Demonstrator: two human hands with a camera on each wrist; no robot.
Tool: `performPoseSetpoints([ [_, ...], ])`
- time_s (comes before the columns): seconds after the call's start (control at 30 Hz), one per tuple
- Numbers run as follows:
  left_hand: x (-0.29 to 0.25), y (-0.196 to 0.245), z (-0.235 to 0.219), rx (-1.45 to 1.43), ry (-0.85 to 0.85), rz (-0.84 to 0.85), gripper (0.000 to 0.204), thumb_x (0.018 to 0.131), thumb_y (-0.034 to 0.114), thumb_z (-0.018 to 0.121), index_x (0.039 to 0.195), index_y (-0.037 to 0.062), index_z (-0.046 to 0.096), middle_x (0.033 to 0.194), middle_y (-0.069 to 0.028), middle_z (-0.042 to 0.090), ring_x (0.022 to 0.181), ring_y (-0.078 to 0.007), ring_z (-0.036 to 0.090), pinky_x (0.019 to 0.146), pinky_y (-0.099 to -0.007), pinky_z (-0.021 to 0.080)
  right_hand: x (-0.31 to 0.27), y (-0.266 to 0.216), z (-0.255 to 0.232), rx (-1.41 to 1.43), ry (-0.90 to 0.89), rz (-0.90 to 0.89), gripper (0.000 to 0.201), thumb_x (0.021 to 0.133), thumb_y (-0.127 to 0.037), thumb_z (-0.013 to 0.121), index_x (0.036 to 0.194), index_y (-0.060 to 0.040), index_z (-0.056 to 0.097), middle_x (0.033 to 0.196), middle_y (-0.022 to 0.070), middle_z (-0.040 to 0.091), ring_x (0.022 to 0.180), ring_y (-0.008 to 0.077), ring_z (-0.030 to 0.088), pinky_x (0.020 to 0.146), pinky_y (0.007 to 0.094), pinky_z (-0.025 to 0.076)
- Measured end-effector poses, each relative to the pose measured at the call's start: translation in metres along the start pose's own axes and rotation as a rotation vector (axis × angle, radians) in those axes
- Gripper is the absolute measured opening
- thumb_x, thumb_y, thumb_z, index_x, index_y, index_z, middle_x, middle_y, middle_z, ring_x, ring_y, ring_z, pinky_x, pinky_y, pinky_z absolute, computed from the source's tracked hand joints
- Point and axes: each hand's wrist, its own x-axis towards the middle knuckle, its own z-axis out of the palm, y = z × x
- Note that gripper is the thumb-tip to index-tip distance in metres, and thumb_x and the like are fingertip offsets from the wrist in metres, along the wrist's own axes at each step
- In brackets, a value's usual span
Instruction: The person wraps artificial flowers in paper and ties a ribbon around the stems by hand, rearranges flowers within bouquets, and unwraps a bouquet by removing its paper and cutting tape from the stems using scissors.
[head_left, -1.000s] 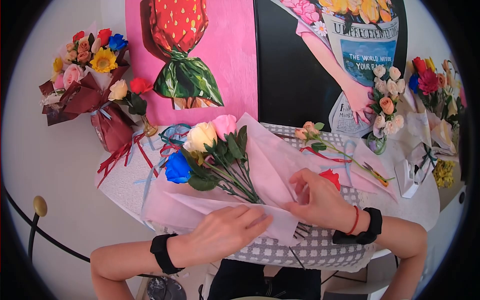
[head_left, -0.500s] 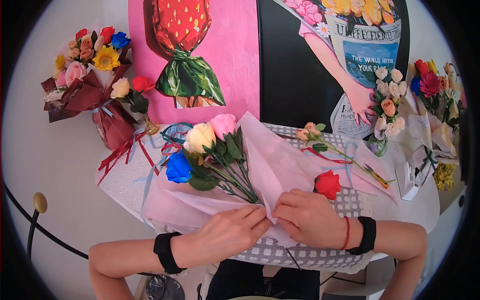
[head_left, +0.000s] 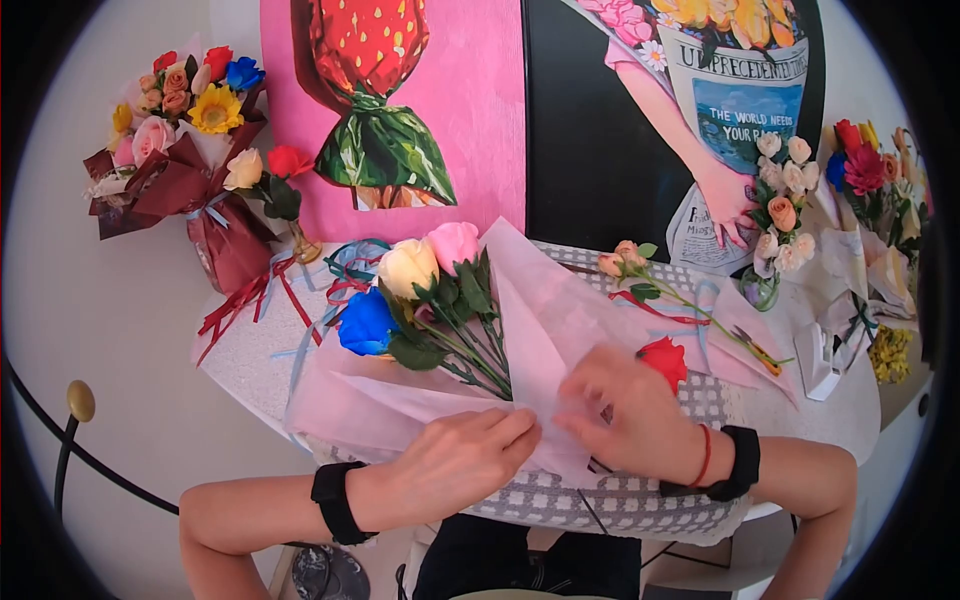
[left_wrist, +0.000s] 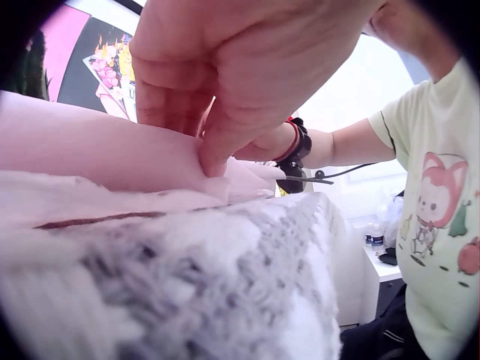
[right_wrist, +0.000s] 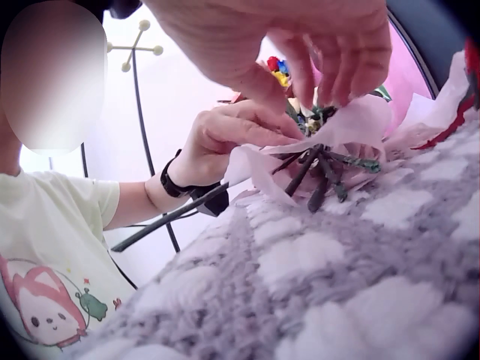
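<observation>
Pink wrapping paper lies around a bunch of artificial roses: a blue rose, a cream rose and a pink rose. Low on the bunch, my left hand pinches the folded paper between thumb and fingers, over the stems. My right hand, blurred, hovers just right of that fold with its thumb and fingers apart. Dark stem ends stick out of the paper's bottom in the right wrist view, one long stem reaching out past the others.
A red rose lies beside the right hand. Farther back are a peach rose spray, scissors and ribbons. A wrapped bouquet stands at left, a vase of pale flowers at right. A grey-white crocheted cloth covers the table.
My right hand came in to the paper fold beside the left, then drew back up and right. The right paper edge is now folded in under my left hand, which stays on the fold.
</observation>
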Motion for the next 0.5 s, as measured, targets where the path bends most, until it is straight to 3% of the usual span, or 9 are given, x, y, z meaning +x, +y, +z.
performPoseSetpoints([
  [0.03,0.0,0.0,0.001,0.014,0.031,0.001,0.034,0.066,0.008,0.055,0.099,-0.0009,0.056,0.1,-0.0077,0.052,0.088,-0.0188,0.057,0.071,-0.0289,0.05,0.002,0.003,0.002,-0.028,0.197,0.146,0.019,0.072,-0.021,0.065,0.074,-0.0038,0.059,0.07,0.0097,0.056,0.064,0.0246,0.057,0.059,0.0336,0.046],
  [0.07,0.0,0.001,0.002,0.017,0.03,0.002,0.034,0.066,0.008,0.055,0.099,-0.0009,0.056,0.1,-0.0077,0.052,0.088,-0.0188,0.057,0.071,-0.0289,0.05,0.0,0.011,0.003,-0.026,0.2,0.145,0.019,0.072,-0.021,0.065,0.074,-0.0038,0.059,0.07,0.0097,0.056,0.064,0.0246,0.057,0.059,0.0336,0.046],
  [0.13,0.0,0.0,0.0,0.063,0.066,0.038,0.034,0.065,0.009,0.057,0.098,-0.0005,0.057,0.094,-0.0073,0.053,0.083,-0.0192,0.056,0.065,-0.0289,0.049,-0.002,0.021,0.002,0.426,-0.213,0.579,0.027,0.071,-0.026,0.068,0.083,-0.0019,0.062,0.077,0.0112,0.06,0.066,0.0176,0.058,0.06,0.0301,0.046],
  [0.17,0.0,-0.001,0.0,0.066,0.061,0.04,0.034,0.065,0.009,0.057,0.098,-0.0005,0.057,0.094,-0.0073,0.053,0.083,-0.0192,0.056,0.065,-0.0289,0.049,-0.004,0.026,0.002,0.43,-0.209,0.578,0.027,0.071,-0.026,0.068,0.083,-0.0019,0.062,0.077,0.0112,0.06,0.066,0.0176,0.058,0.06,0.0301,0.046],
  [0.23,0.0,-0.002,0.001,0.07,0.109,0.063,0.035,0.064,0.009,0.058,0.098,-0.0008,0.058,0.086,-0.0066,0.051,0.075,-0.0197,0.053,0.06,-0.0289,0.046,0.003,0.017,-0.006,0.44,-0.505,0.547,0.037,0.073,-0.026,0.068,0.098,0.0009,0.06,0.085,0.0116,0.063,0.071,0.013,0.057,0.061,0.028,0.046],
  [0.37,0.001,-0.001,-0.003,0.049,0.165,0.06,0.037,0.063,0.008,0.058,0.1,-0.0005,0.059,0.08,-0.0056,0.048,0.07,-0.0196,0.05,0.057,-0.0285,0.043,0.008,0.021,0.005,0.57,-0.529,0.525,0.042,0.075,-0.022,0.066,0.108,0.0028,0.056,0.088,0.0097,0.063,0.074,0.0124,0.058,0.062,0.0285,0.046],
  [0.43,-0.002,0.0,-0.006,0.012,0.147,-0.004,0.039,0.062,0.006,0.058,0.102,0.001,0.059,0.079,-0.0054,0.048,0.07,-0.019,0.051,0.057,-0.0277,0.044,0.012,0.006,0.0,0.741,-0.517,0.694,0.039,0.076,-0.022,0.066,0.106,0.0024,0.057,0.091,0.0067,0.062,0.078,0.0111,0.056,0.067,0.0272,0.046],
  [0.5,-0.003,-0.001,-0.006,0.003,0.158,-0.013,0.04,0.062,0.005,0.058,0.102,0.0019,0.059,0.079,-0.0054,0.047,0.069,-0.0187,0.051,0.057,-0.0275,0.044,0.009,0.009,0.007,0.848,-0.5,0.668,0.039,0.077,-0.021,0.065,0.107,0.0019,0.056,0.094,0.0057,0.061,0.081,0.0106,0.055,0.069,0.0262,0.046],
])
